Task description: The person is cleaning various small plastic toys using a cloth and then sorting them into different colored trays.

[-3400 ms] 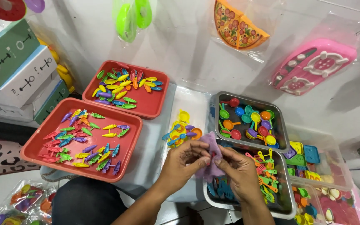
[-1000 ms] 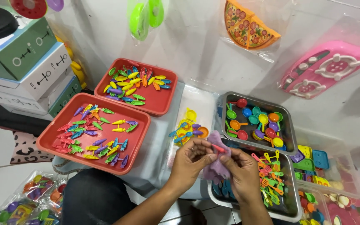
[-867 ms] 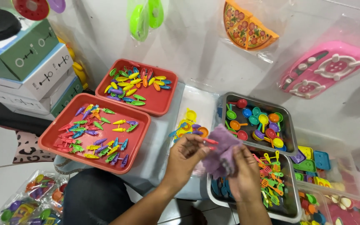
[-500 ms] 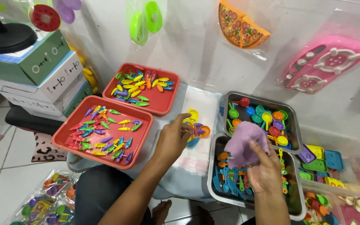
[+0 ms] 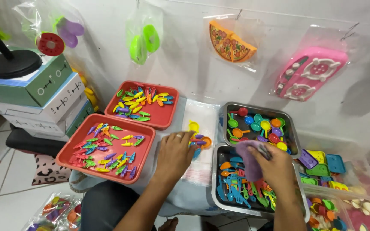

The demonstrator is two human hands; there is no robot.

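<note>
White wall behind; left hand (image 5: 174, 154) flat on small plastic toy pile (image 5: 200, 139); right hand (image 5: 275, 164) grips purple plastic toy piece (image 5: 249, 160) over metal tray (image 5: 216, 188); sorting looks partway.

You're looking at four clear plastic bags hanging on the wall: one with red and purple toys (image 5: 58, 36), one with green pieces (image 5: 144, 40), one with an orange pizza toy (image 5: 231, 42), one with a pink stove toy (image 5: 311, 72). Green-and-white boxes (image 5: 39, 94) are sitting stacked at your left, and a bagged toy set (image 5: 52, 211) is lying on the floor.

Bright, even light (edges bowed)
</note>
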